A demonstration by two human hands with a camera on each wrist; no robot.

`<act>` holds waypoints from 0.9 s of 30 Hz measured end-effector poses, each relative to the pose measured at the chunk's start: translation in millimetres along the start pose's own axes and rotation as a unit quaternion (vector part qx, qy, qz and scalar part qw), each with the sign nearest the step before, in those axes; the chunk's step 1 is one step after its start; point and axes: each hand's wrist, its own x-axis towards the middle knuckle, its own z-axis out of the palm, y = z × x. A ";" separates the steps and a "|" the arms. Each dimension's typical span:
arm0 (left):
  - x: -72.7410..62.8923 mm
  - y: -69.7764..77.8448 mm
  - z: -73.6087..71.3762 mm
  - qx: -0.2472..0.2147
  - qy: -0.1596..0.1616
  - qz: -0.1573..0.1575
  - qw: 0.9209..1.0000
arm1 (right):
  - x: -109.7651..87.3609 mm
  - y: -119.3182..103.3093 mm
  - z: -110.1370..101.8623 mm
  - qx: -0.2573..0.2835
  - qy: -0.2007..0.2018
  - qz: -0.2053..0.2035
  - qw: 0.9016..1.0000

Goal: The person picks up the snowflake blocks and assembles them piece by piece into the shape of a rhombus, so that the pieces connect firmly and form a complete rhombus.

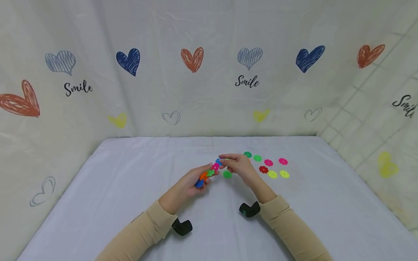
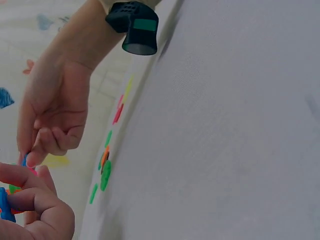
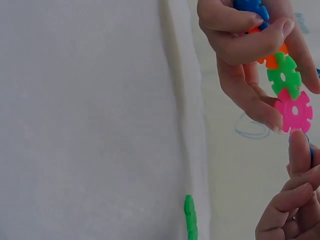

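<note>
My left hand (image 1: 193, 180) grips a chain of interlocking flower-shaped plastic discs. In the right wrist view the chain runs from a blue disc (image 3: 251, 9) under the fingers through an orange disc (image 3: 271, 61) and a green disc (image 3: 284, 76) to a pink disc (image 3: 295, 111), each with notched edges and a centre hole. My right hand (image 1: 241, 167) pinches another blue disc (image 1: 218, 161) between thumb and fingertips, right at the pink disc's free edge. That blue disc is mostly hidden by the fingers in the right wrist view.
On the white-covered table (image 1: 107, 203), loose discs lie around and beyond my right hand: green discs (image 1: 257, 158), pink discs (image 1: 283, 161), a red disc (image 1: 263, 169) and yellow discs (image 1: 284, 174). One green disc (image 1: 227, 174) lies just below the right hand. Black wrist cameras (image 1: 249, 210) hang below both cuffs.
</note>
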 end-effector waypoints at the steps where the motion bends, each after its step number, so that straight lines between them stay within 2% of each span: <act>1: 0.0 -0.5 -0.1 0.000 0.004 0.000 1.000 | -0.8 0.1 0.5 0.000 -0.001 -0.002 1.000; 10: 0.7 -1.1 0.8 -0.002 0.035 0.006 0.999 | -2.1 -0.2 3.0 -0.017 -0.008 -0.029 0.999; 17: 1.3 1.2 3.2 -0.008 0.045 0.002 0.999 | -2.0 -2.4 4.7 -0.005 -0.014 -0.039 0.999; 27: 0.6 5.4 10.6 -0.016 0.050 0.032 0.998 | -7.9 -5.8 8.8 0.003 0.026 -0.036 0.999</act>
